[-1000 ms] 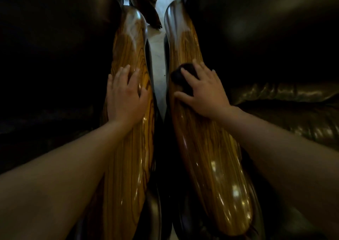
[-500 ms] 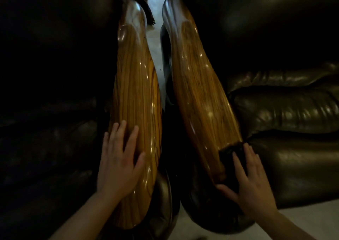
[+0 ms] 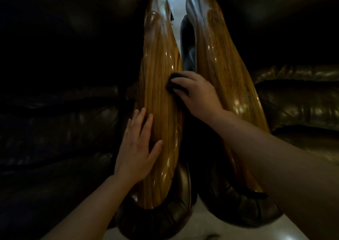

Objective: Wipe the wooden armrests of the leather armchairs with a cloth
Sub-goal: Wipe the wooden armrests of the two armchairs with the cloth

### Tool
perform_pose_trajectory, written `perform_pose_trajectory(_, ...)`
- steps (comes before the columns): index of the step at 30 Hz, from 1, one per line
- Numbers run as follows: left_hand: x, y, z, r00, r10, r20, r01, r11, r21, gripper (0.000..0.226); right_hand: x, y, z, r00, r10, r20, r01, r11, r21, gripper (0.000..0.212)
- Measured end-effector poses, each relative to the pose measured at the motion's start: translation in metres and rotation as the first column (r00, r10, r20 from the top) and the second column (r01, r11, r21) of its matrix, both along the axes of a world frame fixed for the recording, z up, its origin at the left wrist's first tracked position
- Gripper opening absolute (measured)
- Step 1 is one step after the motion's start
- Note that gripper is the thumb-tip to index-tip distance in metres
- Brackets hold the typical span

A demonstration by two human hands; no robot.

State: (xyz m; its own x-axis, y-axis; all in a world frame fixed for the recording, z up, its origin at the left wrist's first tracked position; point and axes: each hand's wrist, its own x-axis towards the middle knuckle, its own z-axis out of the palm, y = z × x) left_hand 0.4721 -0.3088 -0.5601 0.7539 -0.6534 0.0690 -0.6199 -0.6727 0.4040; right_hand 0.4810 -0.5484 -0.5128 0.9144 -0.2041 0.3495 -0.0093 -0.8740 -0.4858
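Note:
Two glossy wooden armrests run side by side away from me: the left armrest [image 3: 161, 85] and the right armrest [image 3: 225, 69]. My right hand [image 3: 198, 93] presses a dark cloth [image 3: 177, 83] against the right edge of the left armrest, about halfway along it. My left hand [image 3: 136, 148] lies flat, fingers spread, on the near left part of the same armrest and holds nothing. My right forearm crosses over the near half of the right armrest and hides it.
Dark leather cushions of the left armchair [image 3: 60, 122] and the right armchair [image 3: 300, 100] flank the armrests. A narrow gap with pale floor [image 3: 207, 223] runs between the two chairs. The room is dim.
My right hand with the cloth has left the near end of the right armrest and crossed to the middle of the left armrest. My left hand stays on the left armrest.

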Motion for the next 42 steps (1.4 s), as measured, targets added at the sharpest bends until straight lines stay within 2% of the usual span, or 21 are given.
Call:
perform_pose_trajectory(3,-0.004,0.007,-0.003,1.000,0.002,0.003,-0.002,1.000,0.012,0.075,0.035,0.029,0.012,1.000,0.003,0.010,-0.005,0.987,0.160,0.032)
perform_pose_trajectory(6,-0.004,0.007,-0.003,1.000,0.002,-0.026,-0.003,1.000,-0.020,0.074,0.033,0.061,0.012,0.988,0.151,-0.035,-0.148,0.985,0.084,0.032)
perform_pose_trajectory(8,-0.008,0.010,0.001,0.990,0.047,-0.131,-0.058,0.995,-0.080,0.072,0.005,0.087,0.001,0.959,0.274,-0.077,-0.272,0.962,0.031,0.032)
perform_pose_trajectory(11,-0.019,0.025,0.002,0.982,0.030,-0.187,-0.051,0.992,-0.111,0.069,-0.025,0.093,-0.011,0.928,0.352,-0.124,-0.356,0.935,-0.003,0.036)
perform_pose_trajectory(13,-0.027,0.035,-0.004,0.993,-0.006,-0.114,0.001,0.999,-0.047,0.071,-0.007,0.077,-0.007,0.934,0.310,-0.178,-0.330,0.938,-0.103,0.041)
perform_pose_trajectory(17,-0.035,0.048,-0.010,1.000,-0.025,-0.006,0.025,0.996,0.088,0.070,0.042,0.057,0.002,0.954,0.174,-0.244,-0.224,0.955,-0.192,0.048)
perform_pose_trajectory(21,-0.052,0.059,-0.015,0.997,-0.076,0.014,0.072,0.977,0.199,0.072,0.011,0.075,-0.018,0.978,0.116,-0.172,-0.168,0.929,-0.330,0.043)
perform_pose_trajectory(24,-0.060,0.067,-0.014,0.995,-0.099,0.015,0.091,0.955,0.281,0.073,-0.032,0.097,-0.039,0.980,0.147,-0.134,-0.184,0.925,-0.332,0.042)
perform_pose_trajectory(34,-0.072,0.113,0.003,0.985,-0.135,-0.107,0.163,0.932,0.323,0.064,-0.095,0.133,-0.071,0.979,0.179,-0.093,-0.199,0.933,-0.301,0.039)
perform_pose_trajectory(40,-0.084,0.147,0.030,0.989,0.008,-0.147,0.032,0.962,0.271,0.063,-0.095,0.158,-0.047,0.911,0.242,-0.335,-0.374,0.826,-0.421,0.044)
perform_pose_trajectory(42,-0.084,0.156,0.040,0.991,0.019,-0.132,0.018,0.962,0.273,0.064,-0.080,0.161,-0.026,0.900,0.214,-0.381,-0.369,0.838,-0.402,0.041)
